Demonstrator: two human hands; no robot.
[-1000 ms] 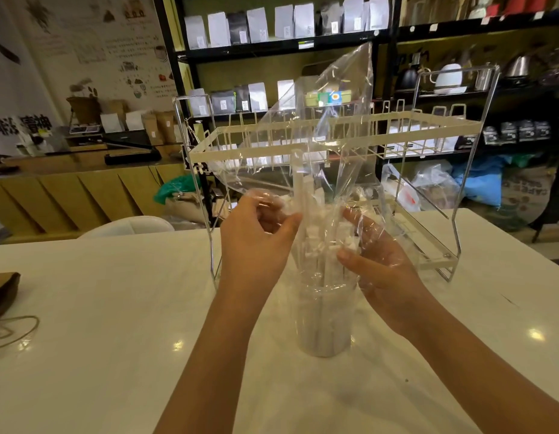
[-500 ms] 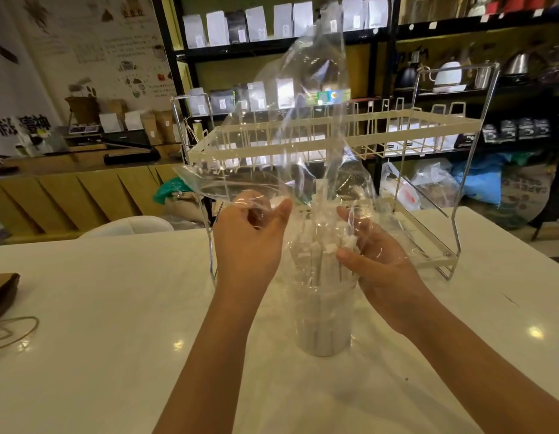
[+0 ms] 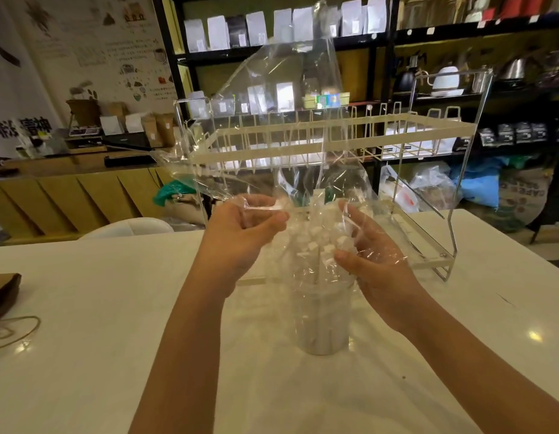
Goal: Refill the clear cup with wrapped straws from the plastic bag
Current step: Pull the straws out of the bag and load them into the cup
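Note:
The clear cup point(image 3: 322, 321) stands upright on the white table point(image 3: 84, 339), between my forearms. White wrapped straws point(image 3: 315, 242) stick up out of it in a bundle. The clear plastic bag point(image 3: 284, 98) stands over the straws like a tall tent, its mouth down around them. My left hand point(image 3: 240, 236) pinches the bag's lower edge left of the straws. My right hand point(image 3: 375, 261) grips the bag's film on the right side, thumb by the straw tops.
A wire and acrylic rack point(image 3: 428, 170) stands on the table right behind the cup. A brown object point(image 3: 3, 292) and a thin cord point(image 3: 15, 333) lie at the left edge. Shelves of pouches and kettles line the back wall.
The bag has risen higher over the straws and spread wider. Both hands have lifted slightly with it, the left one drawing its edge outward. The cup stays put.

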